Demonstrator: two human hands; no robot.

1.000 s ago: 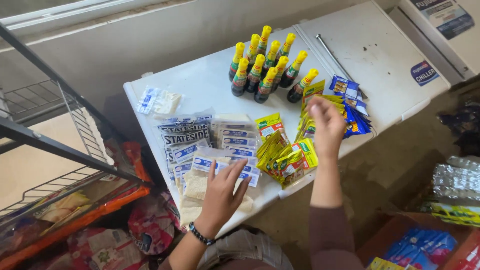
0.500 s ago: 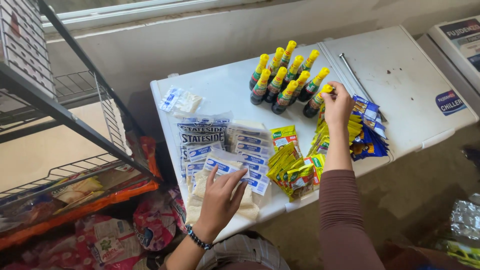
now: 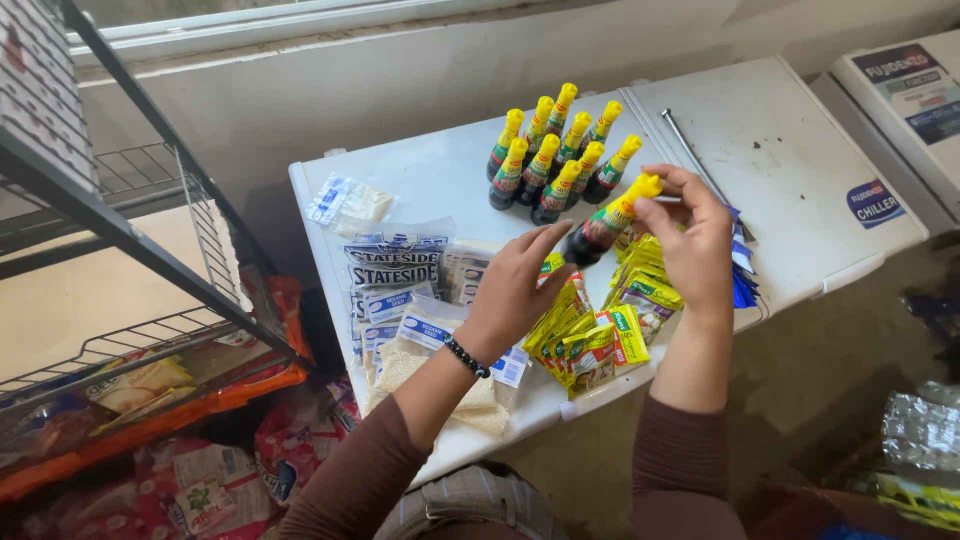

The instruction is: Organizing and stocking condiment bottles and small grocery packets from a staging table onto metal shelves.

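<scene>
sauce bottle [image 3: 600,228], small and dark with a yellow cap, is being held tilted in the air above the white tabletop [image 3: 800,170], between the two hands, just in front of the cluster of matching bottles [image 3: 556,152] standing upright near the back edge. the tabletop itself is looking crowded, so anything slipping from the hands is likely to be landing on other goods rather than on bare surface. the clear packets of sesame seeds [image 3: 400,300] are lying overlapped on the near left, some hanging over the front edge, and a nudge from a forearm could be sending them to the floor. the yellow and green seasoning sachets [image 3: 585,340] are lying fanned directly beneath the bottle, and a dropped bottle could be scattering them. the standing bottles are packed close, so one knock could be toppling several. the left hand [image 3: 510,295] is touching the bottle's base with its fingers nearly straight, not wrapping it. the right hand [image 3: 695,240] is pinching the cap end with narrow fingers, so the grip is looking light and the bottle could be pivoting out.
</scene>
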